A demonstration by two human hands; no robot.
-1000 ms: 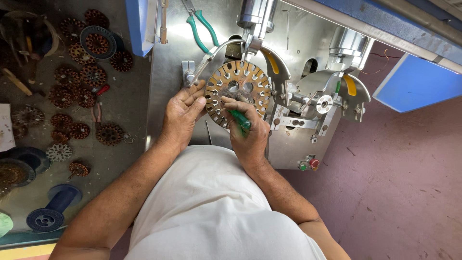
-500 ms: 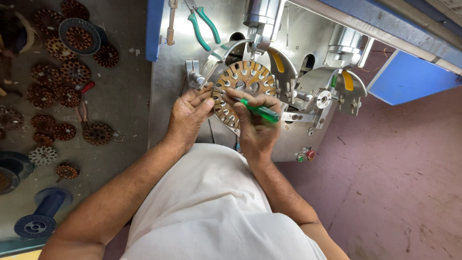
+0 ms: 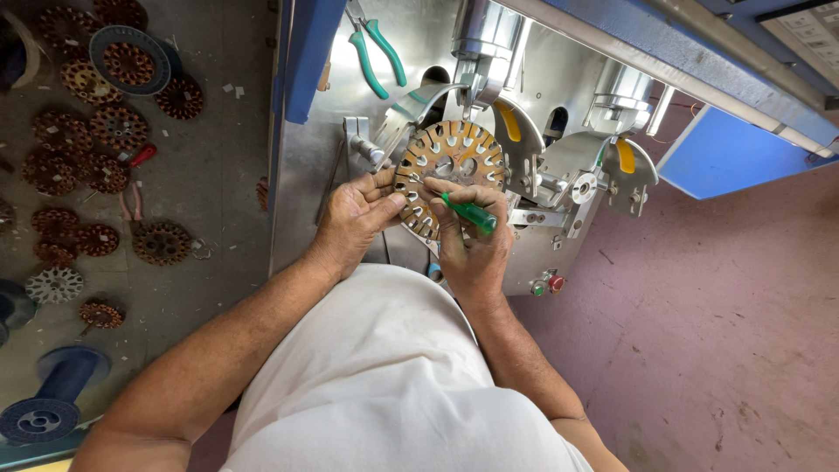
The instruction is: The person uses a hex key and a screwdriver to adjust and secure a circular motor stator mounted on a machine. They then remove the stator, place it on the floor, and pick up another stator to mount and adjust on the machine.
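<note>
Your left hand (image 3: 354,218) pinches the slotted round stator (image 3: 448,175) on the winding machine (image 3: 559,166), steadying it; your right hand (image 3: 472,249) fingers clamp a green-handled tool (image 3: 468,212) against its slots.

Head-worn view, steeply downward, close.

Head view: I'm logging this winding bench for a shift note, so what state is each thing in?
Slotted disc: mounted on the machine, no copper windings visible.
Left hand: gripping the disc's left edge.
Right hand: closed on green-handled tool, tip at the disc.
Pliers: lying untouched.
Wound discs: spread on the floor.
</note>
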